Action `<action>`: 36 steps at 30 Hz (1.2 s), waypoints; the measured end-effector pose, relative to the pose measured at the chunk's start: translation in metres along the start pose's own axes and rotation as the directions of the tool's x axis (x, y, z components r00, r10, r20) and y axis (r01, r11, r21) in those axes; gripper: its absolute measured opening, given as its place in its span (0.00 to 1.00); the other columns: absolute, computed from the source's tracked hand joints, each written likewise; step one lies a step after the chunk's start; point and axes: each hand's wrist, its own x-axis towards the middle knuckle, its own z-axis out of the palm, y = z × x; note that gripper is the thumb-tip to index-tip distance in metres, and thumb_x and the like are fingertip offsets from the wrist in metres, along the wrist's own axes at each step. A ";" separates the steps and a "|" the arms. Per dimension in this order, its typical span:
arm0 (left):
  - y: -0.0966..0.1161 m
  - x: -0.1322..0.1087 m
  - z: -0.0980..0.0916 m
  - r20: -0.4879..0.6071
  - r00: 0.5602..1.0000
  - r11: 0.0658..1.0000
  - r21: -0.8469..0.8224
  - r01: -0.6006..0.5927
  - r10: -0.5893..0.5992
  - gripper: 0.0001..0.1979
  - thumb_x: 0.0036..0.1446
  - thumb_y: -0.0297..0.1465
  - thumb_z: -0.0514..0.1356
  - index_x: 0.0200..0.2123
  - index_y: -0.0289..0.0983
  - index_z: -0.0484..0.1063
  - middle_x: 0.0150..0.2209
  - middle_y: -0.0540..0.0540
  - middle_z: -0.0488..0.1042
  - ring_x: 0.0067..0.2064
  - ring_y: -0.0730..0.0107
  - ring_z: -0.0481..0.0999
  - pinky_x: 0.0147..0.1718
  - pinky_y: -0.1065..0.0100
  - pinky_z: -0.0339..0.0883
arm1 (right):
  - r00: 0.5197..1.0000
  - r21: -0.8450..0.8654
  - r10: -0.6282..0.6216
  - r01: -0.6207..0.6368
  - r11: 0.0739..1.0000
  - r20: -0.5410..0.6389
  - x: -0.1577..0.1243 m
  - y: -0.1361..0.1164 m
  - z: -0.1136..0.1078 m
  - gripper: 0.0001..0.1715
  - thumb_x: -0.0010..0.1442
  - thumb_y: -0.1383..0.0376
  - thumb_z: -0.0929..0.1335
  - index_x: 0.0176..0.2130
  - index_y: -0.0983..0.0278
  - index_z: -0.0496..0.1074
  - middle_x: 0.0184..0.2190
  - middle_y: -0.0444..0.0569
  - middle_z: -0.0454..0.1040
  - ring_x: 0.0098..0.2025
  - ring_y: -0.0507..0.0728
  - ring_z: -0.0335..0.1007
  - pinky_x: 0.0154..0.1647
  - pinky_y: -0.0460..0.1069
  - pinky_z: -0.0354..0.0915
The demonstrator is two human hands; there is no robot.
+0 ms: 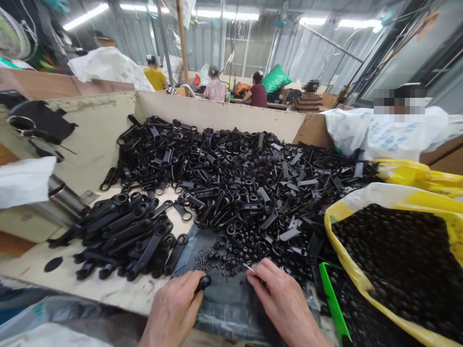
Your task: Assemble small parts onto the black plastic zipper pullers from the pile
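Note:
My left hand (173,308) is closed in a pinch on a small black plastic part (203,282) at the near edge of the tray. My right hand (284,301) is closed too, its fingertips gripping a thin metal pin (249,269) that points toward the small loose pieces. Both hands rest over a dark cloth mat (224,301). Just beyond them lie tiny black screws (206,260) and small black rings (246,241). A neat stack of long black plastic arms (123,236) lies to the left of my left hand.
A large heap of mixed black plastic parts (235,178) fills a wooden tray (217,113). A yellow bag of small black caps (398,260) stands at right, with a green tool (334,303) beside it. A metal cylinder (65,200) lies at left. Several people sit at far tables.

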 end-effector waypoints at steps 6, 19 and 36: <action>0.041 0.010 0.004 -0.012 0.996 0.996 -0.020 0.083 -0.083 0.10 0.64 0.23 0.56 0.38 0.43 0.74 0.32 0.52 0.84 0.34 0.63 0.85 0.31 0.68 0.72 | 0.999 -0.094 -0.036 0.034 0.995 -0.019 0.001 -0.009 0.015 0.19 0.77 0.63 0.59 0.37 0.57 0.74 0.35 0.45 0.77 0.32 0.55 0.80 0.30 0.46 0.66; 0.042 0.022 0.031 -0.050 0.996 0.994 0.075 -0.074 0.078 0.17 0.56 0.16 0.55 0.39 0.41 0.76 0.32 0.49 0.82 0.33 0.57 0.82 0.33 0.61 0.69 | 0.984 0.178 -0.067 0.096 0.979 -0.162 -0.008 -0.008 0.025 0.20 0.77 0.62 0.58 0.39 0.58 0.75 0.35 0.45 0.77 0.34 0.55 0.78 0.34 0.46 0.66; 0.076 0.016 -0.011 0.385 0.808 0.290 -0.792 0.538 -0.446 0.27 0.52 0.57 0.66 0.31 0.37 0.73 0.17 0.57 0.64 0.21 0.76 0.56 0.22 0.71 0.48 | 0.989 0.701 0.021 0.090 0.707 -0.148 -0.006 -0.026 0.024 0.07 0.67 0.62 0.71 0.38 0.58 0.82 0.31 0.44 0.77 0.30 0.54 0.70 0.30 0.45 0.63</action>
